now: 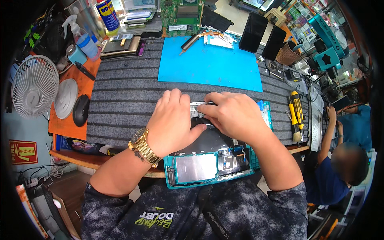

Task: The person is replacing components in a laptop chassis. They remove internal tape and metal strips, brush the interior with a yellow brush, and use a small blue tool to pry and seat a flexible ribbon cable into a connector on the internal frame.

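Observation:
An opened laptop case (196, 146), teal at the rim and black inside, lies before me over the table's near edge. My left hand (172, 120) grips its far left side, fingers bent over the edge and thumb on the black inner face. Fingers closed, my right hand (236, 114) works at the far edge beside a silver metal strip (196, 110). Whatever lies between the right fingertips is hidden. Nearest me in the case is a pale rectangular panel (196, 168), with small boards and cables to its right.
Beyond the case lies a blue mat (208, 64) with a brown-handled tool (191, 43). Yellow screwdrivers (297, 110) and a brush (297, 136) lie right. A fan (35, 87) and black mouse (81, 110) stand left. A green circuit board (182, 18) is behind; another person (332, 176) sits right.

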Available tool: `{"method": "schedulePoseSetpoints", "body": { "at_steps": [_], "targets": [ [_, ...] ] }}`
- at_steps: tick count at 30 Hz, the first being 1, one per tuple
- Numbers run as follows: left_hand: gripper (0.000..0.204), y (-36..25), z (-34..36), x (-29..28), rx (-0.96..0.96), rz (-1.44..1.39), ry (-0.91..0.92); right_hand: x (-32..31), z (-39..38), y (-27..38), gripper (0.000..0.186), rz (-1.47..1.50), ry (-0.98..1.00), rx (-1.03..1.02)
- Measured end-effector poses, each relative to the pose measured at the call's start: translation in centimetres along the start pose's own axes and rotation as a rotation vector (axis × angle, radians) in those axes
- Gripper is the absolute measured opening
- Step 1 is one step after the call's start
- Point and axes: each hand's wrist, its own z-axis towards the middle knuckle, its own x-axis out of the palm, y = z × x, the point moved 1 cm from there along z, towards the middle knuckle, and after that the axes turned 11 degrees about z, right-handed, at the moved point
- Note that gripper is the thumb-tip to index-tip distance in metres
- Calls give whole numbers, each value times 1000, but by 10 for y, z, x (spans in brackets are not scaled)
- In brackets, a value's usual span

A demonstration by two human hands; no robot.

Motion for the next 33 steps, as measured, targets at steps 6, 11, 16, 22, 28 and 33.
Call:
{"method": "schedulePoseSetpoints", "body": {
  "at_steps": [6, 11, 16, 22, 28, 33],
  "targets": [
    [73, 1, 0, 0, -9, -12, -7, 0, -7, 1, 19, 87, -53, 53],
    [73, 2, 0, 0, -11, -15, 0, -3, -14, 3, 20, 231, -53, 133],
    [73, 0, 0, 0, -9, -18, 2, 0, -10, 2, 21, 251, 1, 153],
    [73, 0, -1, 1, -10, -18, 6, 3, -8, 1, 21, 251, -11, 145],
    [72, -1, -1, 1, 0, -12, -2, 11, -10, -3, 18, 207, -75, 93],
    [73, -1, -1, 1, 2, -9, -4, 14, -11, -7, 18, 173, -102, 38]
  ]
}}
